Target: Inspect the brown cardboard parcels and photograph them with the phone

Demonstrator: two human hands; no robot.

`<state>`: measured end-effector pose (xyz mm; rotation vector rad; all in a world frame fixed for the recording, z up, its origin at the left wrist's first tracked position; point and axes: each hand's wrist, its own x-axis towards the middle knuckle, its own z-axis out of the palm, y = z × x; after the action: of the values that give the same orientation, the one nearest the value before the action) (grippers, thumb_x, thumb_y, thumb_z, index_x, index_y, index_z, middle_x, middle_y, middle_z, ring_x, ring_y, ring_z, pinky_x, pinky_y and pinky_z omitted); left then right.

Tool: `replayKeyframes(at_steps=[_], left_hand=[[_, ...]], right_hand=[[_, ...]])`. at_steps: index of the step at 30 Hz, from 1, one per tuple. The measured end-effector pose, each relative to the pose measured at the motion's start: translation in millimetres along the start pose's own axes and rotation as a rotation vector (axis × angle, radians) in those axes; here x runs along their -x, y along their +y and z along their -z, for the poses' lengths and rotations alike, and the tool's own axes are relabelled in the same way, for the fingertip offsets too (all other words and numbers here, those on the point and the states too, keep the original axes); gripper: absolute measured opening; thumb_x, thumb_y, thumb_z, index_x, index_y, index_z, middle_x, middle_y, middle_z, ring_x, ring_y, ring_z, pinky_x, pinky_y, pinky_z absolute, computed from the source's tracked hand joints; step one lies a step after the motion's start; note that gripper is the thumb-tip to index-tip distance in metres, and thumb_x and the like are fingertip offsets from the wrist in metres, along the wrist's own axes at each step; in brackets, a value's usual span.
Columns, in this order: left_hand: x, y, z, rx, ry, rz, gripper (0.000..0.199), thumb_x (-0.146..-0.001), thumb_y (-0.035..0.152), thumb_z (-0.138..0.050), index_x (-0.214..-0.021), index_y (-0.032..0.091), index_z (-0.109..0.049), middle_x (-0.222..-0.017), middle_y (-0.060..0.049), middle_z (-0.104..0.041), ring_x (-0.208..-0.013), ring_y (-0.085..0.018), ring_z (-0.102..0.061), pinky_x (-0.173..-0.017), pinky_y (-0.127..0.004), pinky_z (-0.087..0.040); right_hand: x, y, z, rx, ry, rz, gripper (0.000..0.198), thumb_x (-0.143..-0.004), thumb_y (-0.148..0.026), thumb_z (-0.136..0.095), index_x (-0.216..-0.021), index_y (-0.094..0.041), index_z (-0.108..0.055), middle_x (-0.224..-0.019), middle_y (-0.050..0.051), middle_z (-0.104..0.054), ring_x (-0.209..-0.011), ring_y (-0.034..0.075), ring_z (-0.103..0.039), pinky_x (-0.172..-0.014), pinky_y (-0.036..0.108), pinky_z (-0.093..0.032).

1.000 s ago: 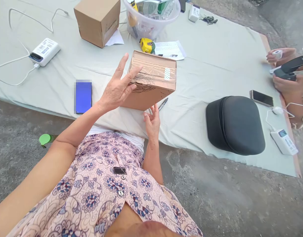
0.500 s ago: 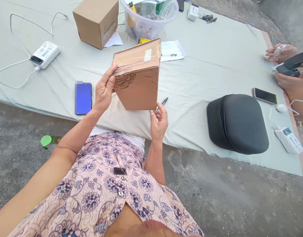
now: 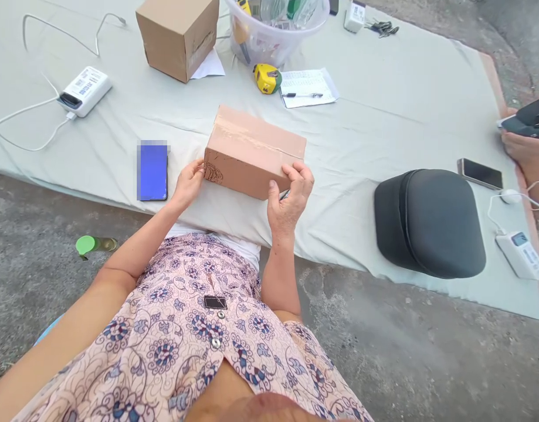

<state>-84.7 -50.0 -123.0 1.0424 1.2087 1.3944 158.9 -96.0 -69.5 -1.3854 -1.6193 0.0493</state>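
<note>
Nearby: phone (image 3: 152, 170) left of box (image 3: 253, 151), case (image 3: 430, 223) right.

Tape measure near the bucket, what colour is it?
The tape measure is yellow with black; head view.

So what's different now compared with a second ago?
The taped brown cardboard box was tipped up on edge, then laid flat again. The right hand, earlier free beneath it, now grips its near corner; the left hand holds its end. The blue phone stayed put.

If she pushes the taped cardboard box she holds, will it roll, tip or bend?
The taped cardboard box looks stiff: its edges stay straight between the left hand and right hand. Flat-sided and low, it would probably slide, not roll or tip.
</note>
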Motion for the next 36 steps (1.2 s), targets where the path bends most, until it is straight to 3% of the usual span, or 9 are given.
replayKeyframes(at_steps=[3, 6, 11, 15, 23, 30, 33, 36], left_hand=[[-6.2, 11.3, 5.1, -0.049, 0.066, -0.162, 0.043, -0.086, 0.053, -0.072, -0.119, 0.027, -0.069, -0.134, -0.009, -0.067, -0.132, -0.027, -0.059, -0.119, -0.047, -0.043], [-7.2, 28.6, -2.5, -0.079, 0.002, -0.275, 0.063, -0.084, 0.069, -0.066, -0.136, 0.035, -0.057, -0.152, -0.007, -0.054, -0.145, -0.030, -0.049, -0.123, -0.048, -0.037], [-0.5, 41.9, -35.3, -0.259, -0.044, -0.432, 0.091, -0.066, 0.071, -0.081, -0.143, 0.033, -0.049, -0.160, -0.011, -0.042, -0.155, -0.038, -0.028, -0.128, -0.054, -0.024], [2.3, 36.9, -49.8, -0.286, 0.021, -0.435, 0.084, -0.068, 0.070, -0.080, -0.137, 0.032, -0.054, -0.157, -0.011, -0.042, -0.156, -0.038, -0.023, -0.129, -0.055, -0.022], [-0.2, 35.7, -45.4, -0.281, 0.032, -0.430, 0.076, -0.070, 0.070, -0.078, -0.132, 0.030, -0.058, -0.155, -0.013, -0.043, -0.156, -0.038, -0.024, -0.128, -0.054, -0.022], [-3.0, 35.6, -40.7, -0.289, 0.002, -0.430, 0.078, -0.069, 0.070, -0.079, -0.131, 0.030, -0.058, -0.157, -0.013, -0.042, -0.156, -0.038, -0.025, -0.129, -0.054, -0.021], [-4.3, 34.8, -39.6, -0.283, 0.023, -0.437, 0.077, -0.070, 0.070, -0.078, -0.132, 0.030, -0.059, -0.156, -0.014, -0.044, -0.155, -0.038, -0.027, -0.128, -0.052, -0.023], [-6.2, 32.8, -35.8, -0.337, 0.025, -0.460, 0.079, -0.069, 0.073, -0.076, -0.133, 0.029, -0.059, -0.157, -0.014, -0.044, -0.154, -0.038, -0.030, -0.128, -0.052, -0.024]], right_hand=[[-1.1, 0.1, -4.3, -0.014, -0.007, -0.015, 0.034, -0.098, -0.046, -0.053, -0.125, -0.027, -0.059, -0.135, 0.013, -0.053, -0.135, 0.030, -0.053, -0.117, 0.059, -0.042], [-3.4, -3.8, -9.6, -0.029, 0.009, -0.051, 0.039, -0.095, -0.055, -0.057, -0.120, -0.025, -0.059, -0.131, 0.014, -0.052, -0.133, 0.031, -0.052, -0.117, 0.059, -0.041], [-8.8, -10.1, -27.0, 0.089, 0.135, -0.080, 0.055, -0.082, -0.070, -0.068, -0.111, -0.024, -0.057, -0.122, 0.014, -0.052, -0.125, 0.033, -0.055, -0.113, 0.059, -0.045], [-12.5, -9.2, -34.8, 0.099, 0.136, -0.133, 0.055, -0.082, -0.069, -0.069, -0.111, -0.023, -0.056, -0.119, 0.013, -0.051, -0.127, 0.034, -0.052, -0.114, 0.062, -0.042], [-13.4, -1.1, -20.2, -0.093, 0.050, -0.190, 0.041, -0.089, -0.061, -0.064, -0.105, -0.023, -0.062, -0.123, 0.012, -0.052, -0.133, 0.031, -0.051, -0.121, 0.061, -0.036], [-9.8, 16.7, -7.2, -0.337, -0.045, -0.244, 0.036, -0.098, -0.053, -0.049, -0.111, -0.025, -0.069, -0.134, 0.010, -0.055, -0.142, 0.029, -0.047, -0.119, 0.056, -0.044], [-8.8, 26.2, -10.1, -0.411, -0.024, -0.247, 0.040, -0.100, -0.054, -0.044, -0.111, -0.025, -0.069, -0.136, 0.009, -0.059, -0.145, 0.028, -0.047, -0.123, 0.058, -0.040], [-5.6, 35.6, -20.9, -0.503, 0.086, -0.250, 0.044, -0.098, -0.058, -0.047, -0.117, -0.025, -0.069, -0.137, 0.008, -0.061, -0.147, 0.027, -0.048, -0.123, 0.058, -0.039]])
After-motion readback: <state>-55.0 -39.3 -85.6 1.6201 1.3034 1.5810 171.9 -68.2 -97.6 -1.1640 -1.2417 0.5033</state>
